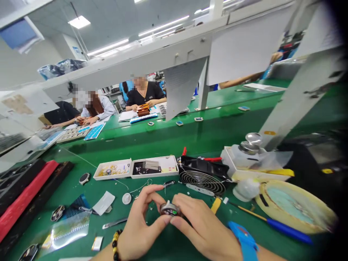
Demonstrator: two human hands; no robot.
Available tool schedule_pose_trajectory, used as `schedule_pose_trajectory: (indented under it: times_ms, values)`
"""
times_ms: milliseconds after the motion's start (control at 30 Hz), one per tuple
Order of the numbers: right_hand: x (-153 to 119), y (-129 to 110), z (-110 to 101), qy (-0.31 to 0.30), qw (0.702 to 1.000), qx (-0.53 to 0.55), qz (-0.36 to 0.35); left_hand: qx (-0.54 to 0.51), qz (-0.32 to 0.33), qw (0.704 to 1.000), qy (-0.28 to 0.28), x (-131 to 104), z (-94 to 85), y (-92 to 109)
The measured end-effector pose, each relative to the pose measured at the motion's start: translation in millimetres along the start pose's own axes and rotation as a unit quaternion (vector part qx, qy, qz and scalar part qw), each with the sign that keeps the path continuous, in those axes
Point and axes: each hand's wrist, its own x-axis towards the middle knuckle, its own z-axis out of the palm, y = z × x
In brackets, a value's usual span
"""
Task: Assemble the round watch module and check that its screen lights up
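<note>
A long green tabletop (pixel 116 197) fills a bright workroom, with people seated across it under strip lights. On it stands a round black fan with a silver wire grille (pixel 202 182), near two shallow white boxes of small parts, the left one (pixel 112 169) and the right one (pixel 154 166). Low in the middle, the left hand (pixel 144 224) and right hand (pixel 203 221) close on opposite edges of a small round silver-and-black watch-like device (pixel 170 209), thumbs near each other beneath it. It looks light and stiff, probably smooth enough to slip, its face easily scratched; the metal rim seems the place to hold. The face is small and somewhat blurred, so the green patch on it may be a light or a part
</note>
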Motion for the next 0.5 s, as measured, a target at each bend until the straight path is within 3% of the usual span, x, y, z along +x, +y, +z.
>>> schedule_pose_trajectory:
  times_ms: [100, 300, 500]
  values:
    - [-1.1, 1.5, 0.4, 0.015, 0.999, 0.01, -0.03, 0.029, 0.045, 0.998, 0.012, 1.0, 0.5, 3.2]
    - [4.5, -5.9, -3.5, 0.042, 0.992, 0.035, -0.113, 0.063, 0.227, 0.972, 0.02, 0.4, 2.8, 5.0]
    - [5.9, -2.5, -1.7, 0.036, 0.992, 0.008, -0.125, 0.092, 0.28, 0.953, 0.067, -4.7, 7.5, -0.5]
